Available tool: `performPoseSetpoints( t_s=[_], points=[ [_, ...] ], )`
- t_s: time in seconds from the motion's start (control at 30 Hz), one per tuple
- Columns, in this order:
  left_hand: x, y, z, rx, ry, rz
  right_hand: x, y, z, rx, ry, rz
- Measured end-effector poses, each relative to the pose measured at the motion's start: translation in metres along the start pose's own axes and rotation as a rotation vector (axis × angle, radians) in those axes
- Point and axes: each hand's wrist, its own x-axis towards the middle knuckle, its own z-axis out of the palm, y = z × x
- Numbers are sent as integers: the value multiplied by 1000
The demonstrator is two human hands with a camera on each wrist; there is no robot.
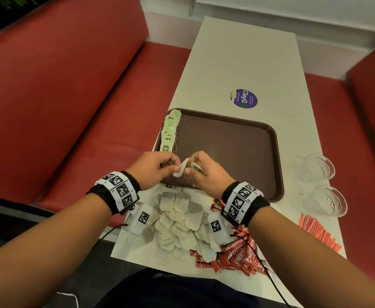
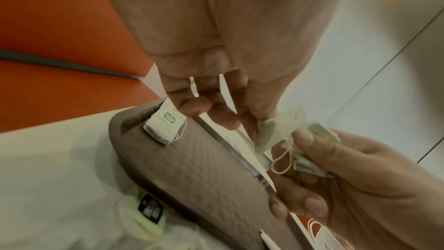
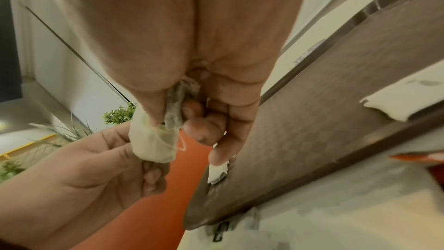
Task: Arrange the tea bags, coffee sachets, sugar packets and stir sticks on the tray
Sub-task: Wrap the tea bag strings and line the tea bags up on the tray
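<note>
I'm seeing a tea bag (image 1: 180, 168) being held up over the tray's (image 1: 237, 152) near-left corner. L hand (image 1: 153, 167) is pinching its paper end w/ a thumb-and-finger grip; R hand (image 1: 206, 172) is gripping the other end, tag and string bunched in curled fingers. A row of tea bags (image 1: 170, 133) is lying along the tray's left edge. On the tabletop (image 1: 248, 63), the loose bag pile (image 1: 177, 223) is sitting near me, coffee sachets (image 1: 240, 252) just right of it, stir sticks (image 1: 317, 232) farther right, two glass cups (image 1: 317, 170) beyond those.

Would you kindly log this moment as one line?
hands: left, right pinch tea bag | tray: tea-bag row | coffee sachets: table
</note>
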Motion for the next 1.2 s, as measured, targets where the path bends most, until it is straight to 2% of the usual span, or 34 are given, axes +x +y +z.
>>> performPoseSetpoints(
  t_s=[0.17,0.33,0.5,0.67,0.77,0.87,0.97,1.03,1.2],
  points=[
    [4,1,1,40,-20,10,14,-4,-4,-78,41,-64],
    [4,8,-5,38,90,17,25,-6,-5,-186,62,-85],
    [7,12,-11,208,171,62,34,-10,3,-177,25,-91],
    [12,12,-21,219,190,109,40,-13,8,-133,-8,-89],
    [14,3,-24,131,265,27,45,-11,9,-126,29,-73],
    [20,-13,-28,151,347,-98,46,-10,3,-127,46,-17],
    [27,-27,-28,300,195,-253,45,-8,0,-115,24,41],
    [33,-35,-24,345,106,-306,43,-7,-1,-88,8,61],
    [59,-45,-19,352,155,-307,39,-6,-2,-131,-37,60]
  ],
)
